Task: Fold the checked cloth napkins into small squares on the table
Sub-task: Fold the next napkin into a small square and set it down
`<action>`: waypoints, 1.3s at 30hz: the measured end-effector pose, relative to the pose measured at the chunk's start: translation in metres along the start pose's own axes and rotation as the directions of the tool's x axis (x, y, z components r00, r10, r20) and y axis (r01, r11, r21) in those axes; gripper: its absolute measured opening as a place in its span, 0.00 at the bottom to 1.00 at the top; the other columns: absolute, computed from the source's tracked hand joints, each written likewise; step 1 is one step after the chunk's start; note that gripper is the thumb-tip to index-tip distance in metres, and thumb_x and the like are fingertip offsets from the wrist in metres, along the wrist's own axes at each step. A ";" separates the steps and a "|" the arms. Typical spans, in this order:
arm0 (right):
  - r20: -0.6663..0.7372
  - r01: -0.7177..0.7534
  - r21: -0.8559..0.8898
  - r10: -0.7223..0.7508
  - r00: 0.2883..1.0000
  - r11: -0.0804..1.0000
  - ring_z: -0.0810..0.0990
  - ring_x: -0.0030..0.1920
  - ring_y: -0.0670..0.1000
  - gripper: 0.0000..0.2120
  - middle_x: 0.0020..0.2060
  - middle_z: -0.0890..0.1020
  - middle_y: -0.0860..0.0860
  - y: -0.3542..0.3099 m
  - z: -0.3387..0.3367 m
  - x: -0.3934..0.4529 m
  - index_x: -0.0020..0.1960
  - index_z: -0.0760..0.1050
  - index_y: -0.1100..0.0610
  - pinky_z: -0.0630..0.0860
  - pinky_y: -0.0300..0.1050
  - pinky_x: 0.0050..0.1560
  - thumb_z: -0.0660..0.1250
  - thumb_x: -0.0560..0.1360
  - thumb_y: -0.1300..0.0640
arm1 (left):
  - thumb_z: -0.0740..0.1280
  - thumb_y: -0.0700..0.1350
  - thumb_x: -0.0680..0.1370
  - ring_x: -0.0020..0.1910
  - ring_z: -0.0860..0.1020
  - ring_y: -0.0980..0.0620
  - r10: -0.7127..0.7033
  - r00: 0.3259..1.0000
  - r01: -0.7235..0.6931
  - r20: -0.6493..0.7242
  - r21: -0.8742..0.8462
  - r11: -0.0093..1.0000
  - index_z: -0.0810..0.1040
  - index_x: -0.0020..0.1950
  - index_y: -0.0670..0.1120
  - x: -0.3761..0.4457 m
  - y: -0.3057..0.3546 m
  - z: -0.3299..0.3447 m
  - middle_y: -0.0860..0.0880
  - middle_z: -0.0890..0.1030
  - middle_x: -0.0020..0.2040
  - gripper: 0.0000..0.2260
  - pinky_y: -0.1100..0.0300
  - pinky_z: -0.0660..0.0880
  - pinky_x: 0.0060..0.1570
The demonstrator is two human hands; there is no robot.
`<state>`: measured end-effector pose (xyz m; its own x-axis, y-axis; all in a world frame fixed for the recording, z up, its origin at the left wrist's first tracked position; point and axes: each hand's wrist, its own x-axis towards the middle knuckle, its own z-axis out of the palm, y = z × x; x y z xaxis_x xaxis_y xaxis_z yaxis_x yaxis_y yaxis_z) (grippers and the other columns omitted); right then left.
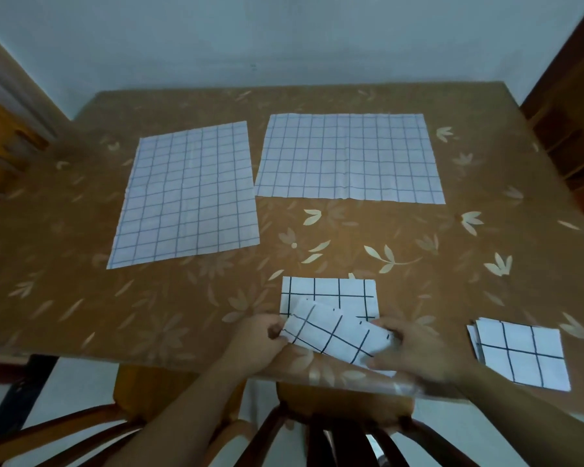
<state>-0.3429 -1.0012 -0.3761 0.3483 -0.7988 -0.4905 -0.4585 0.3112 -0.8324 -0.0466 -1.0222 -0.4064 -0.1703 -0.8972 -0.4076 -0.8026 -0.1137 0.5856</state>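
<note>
From the head view, the napkin (331,318) I am folding lies at the near edge of the table (351,230), just in front of me. Its far half lies flat; its near half is lifted and tilted toward that flat part. My left hand (263,335) pinches the lifted flap's left end, fingers curled round the cloth. My right hand (415,352) grips the right end, fingers curled over the edge, though blur hides exactly how the fingertips sit.

The risk, as I judge it, is a crooked fold: the flap slants, its left end nearer the flat half than its right, so the edges may miss each other unless I square them before pressing. The cloth also hangs close to the table's near edge, so a tug toward me could drag the whole napkin off.

Both forearms reach in from below, wrists low over the near edge, hands at opposite ends of the flap.

A folded square (523,355) sits near the near right corner. Two open napkins wait toward the far edge, a left napkin (186,193) and a right napkin (348,156), just beside each other.
</note>
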 end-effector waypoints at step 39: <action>-0.363 -0.377 -0.134 0.309 0.879 0.916 0.80 0.25 0.46 0.13 0.26 0.83 0.50 0.004 0.016 0.048 0.39 0.78 0.55 0.74 0.41 0.33 0.66 0.76 0.47 | 0.65 0.51 0.78 0.53 0.72 0.56 0.095 0.952 0.002 -0.292 0.315 0.949 0.71 0.56 0.56 0.013 -0.002 0.013 0.56 0.75 0.54 0.08 0.64 0.70 0.50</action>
<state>-0.3145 -1.0296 -0.4066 -0.1325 -0.7932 -0.5943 -0.6613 0.5174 -0.5431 -0.0550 -1.0287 -0.4218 -0.0715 -0.9893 -0.1270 -0.9421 0.0251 0.3345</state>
